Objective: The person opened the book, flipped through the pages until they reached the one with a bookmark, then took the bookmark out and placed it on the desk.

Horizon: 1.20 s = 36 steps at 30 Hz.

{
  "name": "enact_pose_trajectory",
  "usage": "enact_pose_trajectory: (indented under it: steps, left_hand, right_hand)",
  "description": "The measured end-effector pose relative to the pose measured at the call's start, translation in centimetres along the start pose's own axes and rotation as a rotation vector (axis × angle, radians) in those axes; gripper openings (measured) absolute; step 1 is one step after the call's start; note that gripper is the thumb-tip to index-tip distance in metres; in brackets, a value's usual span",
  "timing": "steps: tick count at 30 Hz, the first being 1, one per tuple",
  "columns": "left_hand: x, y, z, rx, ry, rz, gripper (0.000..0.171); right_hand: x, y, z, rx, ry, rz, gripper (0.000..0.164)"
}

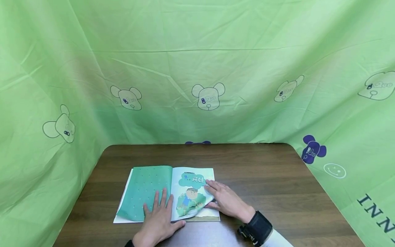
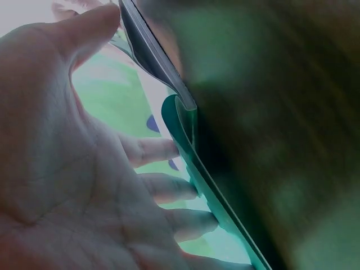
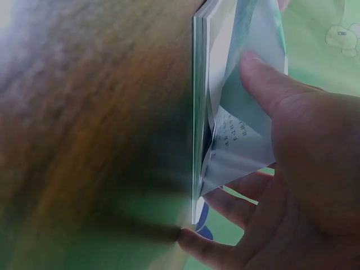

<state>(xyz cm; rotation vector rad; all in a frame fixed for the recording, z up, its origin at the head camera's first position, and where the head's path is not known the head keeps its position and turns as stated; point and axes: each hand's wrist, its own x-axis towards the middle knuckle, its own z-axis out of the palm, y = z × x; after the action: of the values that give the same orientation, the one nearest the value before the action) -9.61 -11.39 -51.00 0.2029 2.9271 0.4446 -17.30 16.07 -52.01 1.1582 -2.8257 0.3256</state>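
Observation:
An open picture book [image 1: 143,185] lies on the table, its left side plain green with small dots. On the right is a white title page [image 1: 177,185] with a cartoon child in a blue top. My left hand [image 1: 158,218] rests spread on the green side near the fold, its fingers [image 2: 183,222] straight against the paper in the left wrist view. With my right hand [image 1: 228,200] I pinch the title page at its right edge, the lower corner curling up. In the right wrist view the thumb [image 3: 267,81] lies under the lifted page [image 3: 242,152], which has printed text.
The brown wooden table [image 1: 262,178] extends behind and to both sides of the book. A green cloth [image 1: 166,68] with printed bear heads hangs behind the table and down its sides. A black wrist strap [image 1: 259,228] is on the right forearm.

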Motion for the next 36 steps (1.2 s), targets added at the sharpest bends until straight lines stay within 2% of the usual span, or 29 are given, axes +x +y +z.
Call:
enact_pose_trajectory:
  steps: [6, 14, 20, 24, 31, 36]
  left_hand:
    - [0.1, 0.2, 0.1, 0.0, -0.017, -0.009, 0.095]
    - [0.0, 0.7, 0.4, 0.064, 0.001, -0.003, 0.073]
    - [-0.1, 1.1, 0.5, 0.118, 0.056, 0.022, 0.067]
    - [-0.1, 1.3, 0.7, 0.127, 0.073, 0.023, 0.065]
    - [0.2, 1.5, 0.6, 0.092, 0.085, 0.003, 0.066]
    - [0.3, 1.5, 0.8, 0.083, 0.107, -0.009, 0.066]
  right_hand:
    - [0.0, -0.1, -0.1, 0.018, 0.008, 0.007, 0.072]
    - [0.0, -0.2, 0.0, 0.053, 0.06, -0.013, 0.07]
    - [0.0, -0.1, 0.0, 0.1, 0.074, 0.019, 0.071]
    - [0.1, 0.0, 0.0, 0.123, 0.067, 0.055, 0.077]
    - [-0.2, 0.2, 0.1, 0.157, 0.129, 0.097, 0.094]
    - [-0.2, 0.1, -0.3, 0.171, 0.131, 0.136, 0.099]
